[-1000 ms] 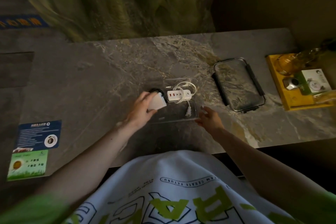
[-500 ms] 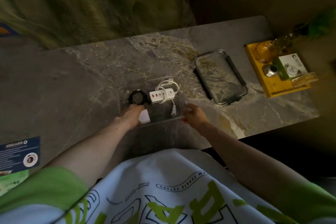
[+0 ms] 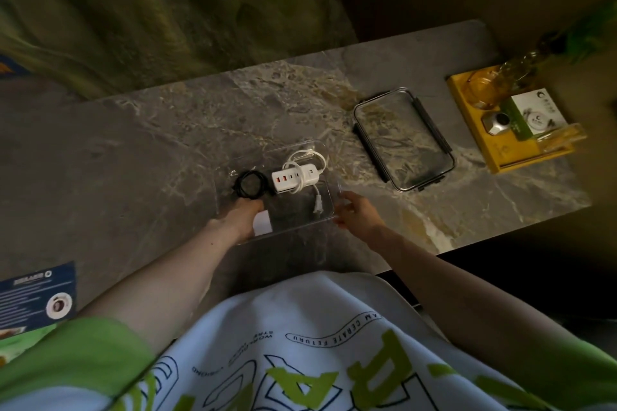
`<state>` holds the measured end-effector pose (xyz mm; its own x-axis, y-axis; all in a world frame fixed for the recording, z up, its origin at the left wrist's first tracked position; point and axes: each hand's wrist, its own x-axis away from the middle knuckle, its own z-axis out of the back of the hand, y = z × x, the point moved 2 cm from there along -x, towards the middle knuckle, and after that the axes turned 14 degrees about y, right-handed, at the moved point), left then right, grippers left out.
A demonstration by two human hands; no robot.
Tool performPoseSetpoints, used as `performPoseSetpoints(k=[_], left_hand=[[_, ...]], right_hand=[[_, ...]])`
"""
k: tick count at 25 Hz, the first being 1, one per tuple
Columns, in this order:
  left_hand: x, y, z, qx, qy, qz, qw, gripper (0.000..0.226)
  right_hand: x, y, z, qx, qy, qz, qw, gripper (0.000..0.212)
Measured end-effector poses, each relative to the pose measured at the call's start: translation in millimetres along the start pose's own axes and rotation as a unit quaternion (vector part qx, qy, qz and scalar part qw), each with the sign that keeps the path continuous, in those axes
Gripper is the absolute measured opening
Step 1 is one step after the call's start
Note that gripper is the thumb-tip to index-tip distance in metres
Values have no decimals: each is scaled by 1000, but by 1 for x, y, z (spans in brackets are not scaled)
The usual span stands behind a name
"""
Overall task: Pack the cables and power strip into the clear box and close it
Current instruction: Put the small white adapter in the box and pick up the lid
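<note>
A clear box (image 3: 329, 163) stands open on the marble table. Inside lie a coiled black cable (image 3: 248, 185) at the left and a white power strip (image 3: 293, 178) with its white cord looped over it and its plug (image 3: 318, 208) near the front. My left hand (image 3: 242, 217) reaches into the box's front left corner and holds a small white item (image 3: 262, 223). My right hand (image 3: 357, 214) touches the box's front right corner, fingers against the wall. The clear lid (image 3: 405, 138) with dark clips lies flat on the table to the right.
A yellow tray (image 3: 494, 157) at the far right carries a glass jar (image 3: 484, 90), a white-green carton (image 3: 534, 112) and a metal piece (image 3: 497, 122). A blue leaflet (image 3: 33, 294) lies at the left. The table's front edge (image 3: 484, 238) runs just below my right wrist.
My left hand has carried the white item from above the black cable down into the box's front left corner. My right hand stays at the front right corner.
</note>
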<state>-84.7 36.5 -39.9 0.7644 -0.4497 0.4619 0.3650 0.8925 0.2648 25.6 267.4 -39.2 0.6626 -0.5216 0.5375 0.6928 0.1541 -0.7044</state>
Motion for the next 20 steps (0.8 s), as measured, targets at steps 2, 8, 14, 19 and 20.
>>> performPoseSetpoints(k=[2,8,14,19,20], left_hand=[[0,0,0,-13,-6,-3,1000,52],[-1,-2,6,26,-4,9,1000,50],[-27,47,55,127,161,-74,976,30],[-83,113,85,144,158,-110,971,47],[-95,128,87,143,147,-108,973,52]], right_hand=[[0,-1,0,0,0,3,1000,31],[-4,0,0,-14,-10,-8,1000,26],[-14,2,27,-157,-2,-114,981,24],[-43,16,85,-262,140,-166,940,24],[-48,19,96,-274,164,-168,933,20]])
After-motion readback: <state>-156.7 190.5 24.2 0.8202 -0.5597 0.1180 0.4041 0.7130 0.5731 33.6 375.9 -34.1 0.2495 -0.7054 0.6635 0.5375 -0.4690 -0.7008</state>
